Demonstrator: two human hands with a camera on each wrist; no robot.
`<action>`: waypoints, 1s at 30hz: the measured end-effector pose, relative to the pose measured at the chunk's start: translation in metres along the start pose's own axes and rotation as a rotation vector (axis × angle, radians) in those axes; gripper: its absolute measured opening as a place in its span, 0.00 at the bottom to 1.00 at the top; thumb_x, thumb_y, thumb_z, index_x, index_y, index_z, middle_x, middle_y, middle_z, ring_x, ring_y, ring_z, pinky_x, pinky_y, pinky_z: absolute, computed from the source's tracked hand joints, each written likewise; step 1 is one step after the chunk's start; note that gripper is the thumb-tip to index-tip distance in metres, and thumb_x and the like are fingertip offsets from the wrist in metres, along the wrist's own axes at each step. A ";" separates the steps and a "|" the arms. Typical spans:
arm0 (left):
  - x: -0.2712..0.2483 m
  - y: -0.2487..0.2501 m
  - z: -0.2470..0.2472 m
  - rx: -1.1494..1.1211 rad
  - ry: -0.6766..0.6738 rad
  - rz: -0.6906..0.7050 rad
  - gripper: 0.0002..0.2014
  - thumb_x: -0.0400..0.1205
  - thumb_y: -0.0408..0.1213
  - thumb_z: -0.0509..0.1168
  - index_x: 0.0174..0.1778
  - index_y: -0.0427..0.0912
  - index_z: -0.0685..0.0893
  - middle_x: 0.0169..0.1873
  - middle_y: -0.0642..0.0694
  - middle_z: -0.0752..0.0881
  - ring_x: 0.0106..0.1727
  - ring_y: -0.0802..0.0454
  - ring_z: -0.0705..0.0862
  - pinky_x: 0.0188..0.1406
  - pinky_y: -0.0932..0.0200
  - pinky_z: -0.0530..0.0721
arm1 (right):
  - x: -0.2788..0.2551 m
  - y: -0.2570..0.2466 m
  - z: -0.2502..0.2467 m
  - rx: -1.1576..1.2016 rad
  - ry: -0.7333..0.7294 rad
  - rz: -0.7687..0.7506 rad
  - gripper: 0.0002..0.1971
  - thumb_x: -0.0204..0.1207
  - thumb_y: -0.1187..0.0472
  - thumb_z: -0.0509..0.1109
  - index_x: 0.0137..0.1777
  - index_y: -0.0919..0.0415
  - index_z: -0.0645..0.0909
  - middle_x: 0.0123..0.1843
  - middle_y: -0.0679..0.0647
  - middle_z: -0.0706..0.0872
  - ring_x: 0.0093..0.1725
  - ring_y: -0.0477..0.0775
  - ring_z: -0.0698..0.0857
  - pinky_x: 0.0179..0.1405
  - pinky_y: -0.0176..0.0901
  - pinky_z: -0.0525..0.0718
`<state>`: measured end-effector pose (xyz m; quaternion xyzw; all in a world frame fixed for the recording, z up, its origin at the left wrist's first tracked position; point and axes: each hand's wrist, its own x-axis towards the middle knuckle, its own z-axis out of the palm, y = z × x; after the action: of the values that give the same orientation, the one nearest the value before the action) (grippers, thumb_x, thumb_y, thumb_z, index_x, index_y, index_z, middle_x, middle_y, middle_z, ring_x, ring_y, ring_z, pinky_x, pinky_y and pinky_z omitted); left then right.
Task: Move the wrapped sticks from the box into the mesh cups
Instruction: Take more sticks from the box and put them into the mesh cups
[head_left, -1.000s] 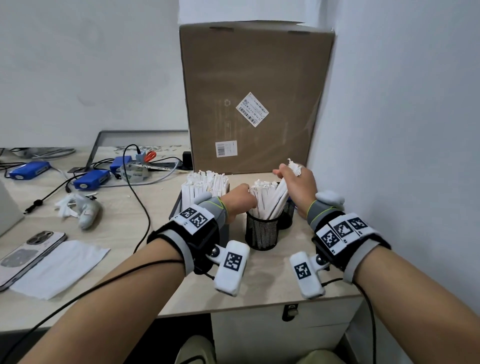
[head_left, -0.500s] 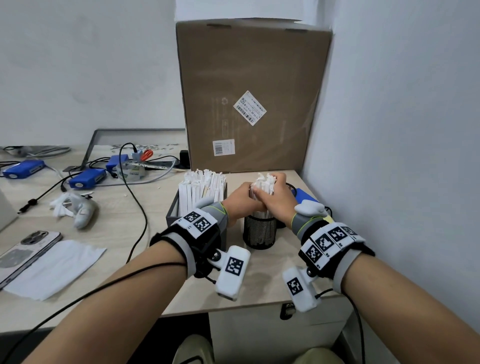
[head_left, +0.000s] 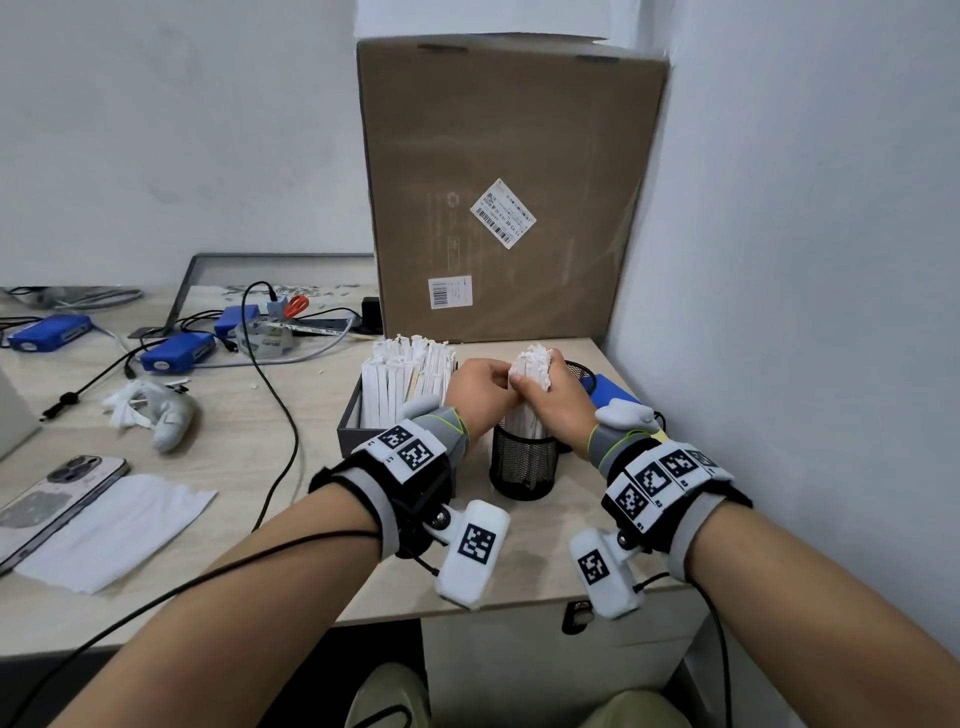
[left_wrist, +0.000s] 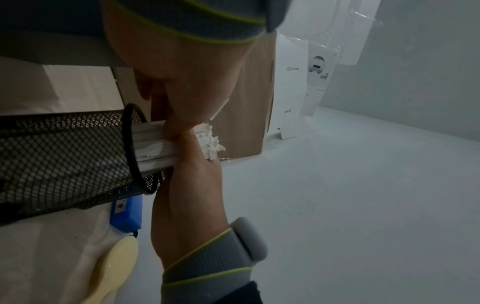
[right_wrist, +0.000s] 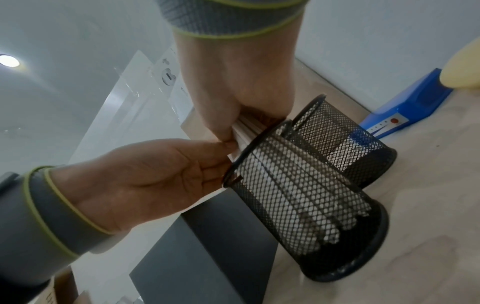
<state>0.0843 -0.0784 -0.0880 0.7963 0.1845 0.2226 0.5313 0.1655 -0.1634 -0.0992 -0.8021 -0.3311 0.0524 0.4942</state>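
Right hand (head_left: 553, 402) (left hand (head_left: 478, 389) touching) grips wrapped sticks (head_left: 530, 364) above cup (head_left: 522, 462).

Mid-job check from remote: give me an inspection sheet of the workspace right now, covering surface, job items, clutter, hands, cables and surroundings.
Surface: light wood-grain desk, drawer unit below.
Job's things: dark box holds upright wrapped sticks; a bundle stands in the near mesh cup; second mesh cup behind it, partly hidden.
Clutter: phone, white paper sheet, crumpled wrappers, blue devices, orange-handled scissors.
Hands: right hand grips the bundle above the cup rim; left hand pinches it from the side.
Cables: black cable runs across the desk; wrist leads trail along both forearms.
Surroundings: cardboard carton against white walls.
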 end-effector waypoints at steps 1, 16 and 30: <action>0.001 0.002 0.000 0.001 0.011 0.011 0.09 0.69 0.36 0.68 0.41 0.43 0.91 0.38 0.42 0.92 0.39 0.56 0.85 0.48 0.53 0.86 | 0.000 -0.002 -0.002 0.008 0.014 -0.020 0.22 0.80 0.57 0.67 0.70 0.66 0.69 0.64 0.61 0.82 0.65 0.57 0.80 0.56 0.38 0.73; -0.006 0.022 -0.019 0.234 -0.150 0.027 0.27 0.79 0.21 0.55 0.77 0.36 0.70 0.74 0.40 0.75 0.74 0.49 0.74 0.68 0.67 0.70 | 0.002 -0.003 -0.021 -0.204 0.005 -0.266 0.32 0.77 0.52 0.71 0.80 0.57 0.65 0.76 0.54 0.74 0.77 0.52 0.71 0.76 0.46 0.67; 0.000 0.018 -0.050 0.150 -0.035 0.053 0.28 0.76 0.17 0.52 0.72 0.37 0.76 0.68 0.43 0.80 0.71 0.55 0.75 0.62 0.68 0.71 | 0.003 -0.012 -0.017 -0.274 -0.010 -0.230 0.20 0.83 0.54 0.61 0.74 0.58 0.76 0.75 0.54 0.78 0.79 0.55 0.69 0.78 0.53 0.65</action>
<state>0.0579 -0.0470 -0.0541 0.8422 0.1703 0.2082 0.4672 0.1693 -0.1711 -0.0794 -0.8185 -0.4271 -0.0459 0.3815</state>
